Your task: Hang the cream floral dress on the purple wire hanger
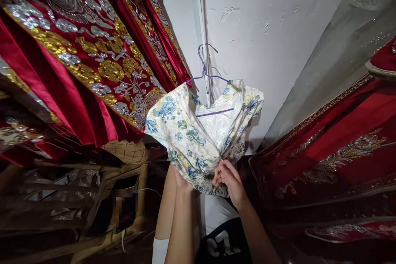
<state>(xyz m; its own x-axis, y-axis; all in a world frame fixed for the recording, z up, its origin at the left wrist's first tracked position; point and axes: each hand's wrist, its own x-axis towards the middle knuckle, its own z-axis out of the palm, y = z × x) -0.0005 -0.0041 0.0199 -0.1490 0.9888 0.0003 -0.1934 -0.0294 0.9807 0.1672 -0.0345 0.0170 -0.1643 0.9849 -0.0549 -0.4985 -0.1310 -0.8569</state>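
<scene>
A cream dress with blue and green flowers (192, 132) hangs on a purple wire hanger (206, 75), whose hook rests on a thin white pole (204, 29) against the wall. My right hand (229, 181) pinches the fabric at the lower front of the dress, fingers closed on it. Under the bunched lower part sits my left hand (182, 181), mostly hidden behind the cloth and holding the dress from below.
Red garments with gold and silver embroidery (80, 49) hang close on the left. More red embroidered cloth (334, 148) fills the right side. A bamboo or wooden frame (130, 198) stands at the lower left. A white wall (266, 20) is behind the dress.
</scene>
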